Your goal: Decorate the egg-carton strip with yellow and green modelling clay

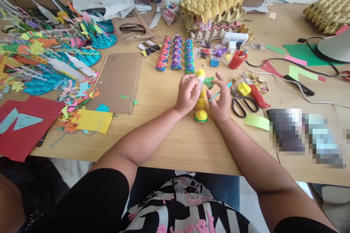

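Over the wooden table, my left hand (188, 94) pinches the whitish end of a small packet of green clay (209, 82). My right hand (222, 98) has its fingers at the packet's other side and also holds a thin blue stick (220, 91), slanted across the palm. Below and between both hands lies a strip of egg carton with yellow domes and a green rim (201, 116), its upper part partly hidden by the hands. Black-handled scissors (244, 105) and a lump of yellow clay (244, 88) lie right of my right hand.
Three painted egg-carton strips (177, 52) stand beyond the hands. A red cup (237, 60), a red cutter (259, 96) and a power strip (235, 38) are at the right. Cardboard (118, 80), yellow paper (94, 121) and colourful paper crafts lie left. Egg trays (213, 3) are stacked behind.
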The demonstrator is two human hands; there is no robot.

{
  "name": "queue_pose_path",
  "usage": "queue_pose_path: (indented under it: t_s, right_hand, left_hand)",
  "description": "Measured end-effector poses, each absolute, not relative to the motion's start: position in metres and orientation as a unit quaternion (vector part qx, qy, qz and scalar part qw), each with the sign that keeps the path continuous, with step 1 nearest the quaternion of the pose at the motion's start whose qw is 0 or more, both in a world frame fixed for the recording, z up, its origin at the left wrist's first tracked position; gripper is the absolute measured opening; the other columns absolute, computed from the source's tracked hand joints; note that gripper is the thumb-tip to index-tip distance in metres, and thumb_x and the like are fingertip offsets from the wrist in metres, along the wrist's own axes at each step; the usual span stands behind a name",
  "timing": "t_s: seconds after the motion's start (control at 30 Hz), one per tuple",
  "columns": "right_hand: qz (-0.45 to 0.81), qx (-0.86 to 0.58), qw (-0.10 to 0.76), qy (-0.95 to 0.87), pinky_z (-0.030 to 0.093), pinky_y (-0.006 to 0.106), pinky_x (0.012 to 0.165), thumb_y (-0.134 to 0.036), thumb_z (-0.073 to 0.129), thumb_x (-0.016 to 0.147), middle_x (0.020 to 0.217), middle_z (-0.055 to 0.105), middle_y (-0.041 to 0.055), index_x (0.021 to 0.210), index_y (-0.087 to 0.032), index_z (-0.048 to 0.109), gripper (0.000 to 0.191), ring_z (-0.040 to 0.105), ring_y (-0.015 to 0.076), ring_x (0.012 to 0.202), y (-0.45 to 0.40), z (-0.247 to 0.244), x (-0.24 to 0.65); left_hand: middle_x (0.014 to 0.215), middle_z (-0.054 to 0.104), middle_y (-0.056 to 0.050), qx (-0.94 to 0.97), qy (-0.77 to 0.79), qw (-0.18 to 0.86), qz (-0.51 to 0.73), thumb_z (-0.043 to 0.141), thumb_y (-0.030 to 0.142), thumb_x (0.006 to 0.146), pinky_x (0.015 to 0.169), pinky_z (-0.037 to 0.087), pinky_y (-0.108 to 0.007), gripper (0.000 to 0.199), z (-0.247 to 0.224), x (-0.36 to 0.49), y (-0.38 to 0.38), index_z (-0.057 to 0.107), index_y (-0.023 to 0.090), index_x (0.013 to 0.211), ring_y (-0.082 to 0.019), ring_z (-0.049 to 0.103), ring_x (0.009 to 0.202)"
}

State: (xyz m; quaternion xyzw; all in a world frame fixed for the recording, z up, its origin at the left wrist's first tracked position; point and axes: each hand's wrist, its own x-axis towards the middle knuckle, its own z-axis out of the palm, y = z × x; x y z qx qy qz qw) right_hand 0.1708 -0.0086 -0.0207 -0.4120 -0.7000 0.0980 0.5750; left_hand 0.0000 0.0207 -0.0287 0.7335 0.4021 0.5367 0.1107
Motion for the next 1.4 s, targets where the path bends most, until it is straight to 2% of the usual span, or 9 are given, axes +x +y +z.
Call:
queue_pose_path:
  t_s: [0.13, 0.27, 0.33, 0.47, 0.63, 0.8, 0.93, 1.1, 1.4]
  right_hand:
    - [0.141, -0.422, 0.587, -0.676, 0.053, 0.057, 0.124, -0.055, 0.057, 0.107, 0.143, 0.074, 0.0115, 0.135, -0.031, 0.065, 0.038, 0.068, 0.0307, 0.141, -0.005, -0.025, 0.172]
    - [0.233, -0.425, 0.599, -0.638, 0.065, 0.043, 0.097, -0.063, 0.063, 0.103, 0.114, 0.078, 0.0062, 0.125, -0.029, 0.068, 0.040, 0.076, 0.0230, 0.104, -0.001, -0.032, 0.172]
    - [0.282, -0.419, 0.604, -0.616, 0.065, 0.037, 0.087, -0.064, 0.070, 0.098, 0.105, 0.075, 0.0029, 0.117, -0.029, 0.067, 0.040, 0.073, 0.0190, 0.091, 0.000, -0.035, 0.172]
    - [0.345, -0.404, 0.618, -0.580, 0.062, 0.031, 0.079, -0.062, 0.081, 0.091, 0.096, 0.070, -0.0010, 0.108, -0.028, 0.065, 0.041, 0.067, 0.0146, 0.081, 0.003, -0.038, 0.170]
    - [0.375, -0.404, 0.661, -0.509, 0.056, 0.026, 0.065, -0.067, 0.085, 0.083, 0.084, 0.063, -0.0050, 0.102, -0.028, 0.061, 0.049, 0.059, 0.0109, 0.067, 0.011, -0.042, 0.170]
    - [0.423, -0.399, 0.668, -0.464, 0.053, 0.023, 0.063, -0.065, 0.088, 0.080, 0.080, 0.060, -0.0068, 0.099, -0.028, 0.059, 0.051, 0.058, 0.0091, 0.065, 0.011, -0.038, 0.170]
    - [0.438, -0.398, 0.666, -0.454, 0.051, 0.024, 0.062, -0.065, 0.093, 0.075, 0.073, 0.061, -0.0075, 0.094, -0.028, 0.062, 0.053, 0.057, 0.0092, 0.062, 0.006, -0.031, 0.167]
    - [0.450, -0.391, 0.669, -0.445, 0.053, 0.024, 0.063, -0.064, 0.097, 0.069, 0.075, 0.064, -0.0075, 0.092, -0.027, 0.064, 0.055, 0.060, 0.0086, 0.063, 0.004, -0.028, 0.164]
    - [0.444, -0.397, 0.642, -0.483, 0.052, 0.024, 0.061, -0.064, 0.093, 0.076, 0.073, 0.064, -0.0071, 0.092, -0.026, 0.061, 0.052, 0.059, 0.0085, 0.061, 0.002, -0.028, 0.167]
  left_hand:
    - [0.112, 0.070, -0.011, 0.737, 0.365, 0.144, 0.550, 0.036, 0.052, 0.112, 0.117, 0.052, -0.044, 0.039, -0.030, 0.001, 0.019, 0.059, 0.026, 0.096, -0.026, 0.066, 0.130]
    - [0.114, 0.070, -0.010, 0.730, 0.351, 0.168, 0.562, 0.041, 0.049, 0.112, 0.114, 0.054, -0.042, 0.034, -0.031, 0.003, 0.019, 0.061, 0.026, 0.096, -0.024, 0.067, 0.127]
    - [0.112, 0.072, -0.010, 0.703, 0.367, 0.181, 0.582, 0.047, 0.045, 0.110, 0.112, 0.054, -0.042, 0.030, -0.033, 0.003, 0.022, 0.061, 0.026, 0.093, -0.024, 0.068, 0.121]
    - [0.106, 0.077, -0.006, 0.663, 0.430, 0.202, 0.578, 0.054, 0.038, 0.107, 0.110, 0.052, -0.043, 0.026, -0.037, 0.002, 0.029, 0.061, 0.026, 0.085, -0.024, 0.069, 0.114]
    - [0.110, 0.078, -0.006, 0.660, 0.422, 0.175, 0.597, 0.061, 0.046, 0.107, 0.111, 0.051, -0.041, 0.023, -0.034, 0.002, 0.027, 0.067, 0.026, 0.099, -0.022, 0.071, 0.116]
    - [0.118, 0.076, -0.007, 0.715, 0.382, 0.066, 0.582, 0.056, 0.048, 0.111, 0.114, 0.050, -0.040, 0.030, -0.025, 0.002, 0.019, 0.075, 0.025, 0.111, -0.020, 0.069, 0.120]
    - [0.123, 0.075, -0.010, 0.738, 0.394, 0.030, 0.546, 0.057, 0.056, 0.109, 0.118, 0.049, -0.043, 0.040, -0.028, 0.001, 0.019, 0.080, 0.025, 0.119, -0.023, 0.063, 0.127]
    - [0.124, 0.076, -0.009, 0.735, 0.385, 0.026, 0.557, 0.063, 0.058, 0.105, 0.122, 0.049, -0.045, 0.041, -0.037, 0.002, 0.025, 0.083, 0.025, 0.116, -0.025, 0.060, 0.130]
    - [0.125, 0.077, -0.009, 0.729, 0.365, 0.034, 0.579, 0.070, 0.052, 0.103, 0.122, 0.049, -0.046, 0.031, -0.040, 0.006, 0.025, 0.085, 0.025, 0.106, -0.025, 0.058, 0.132]
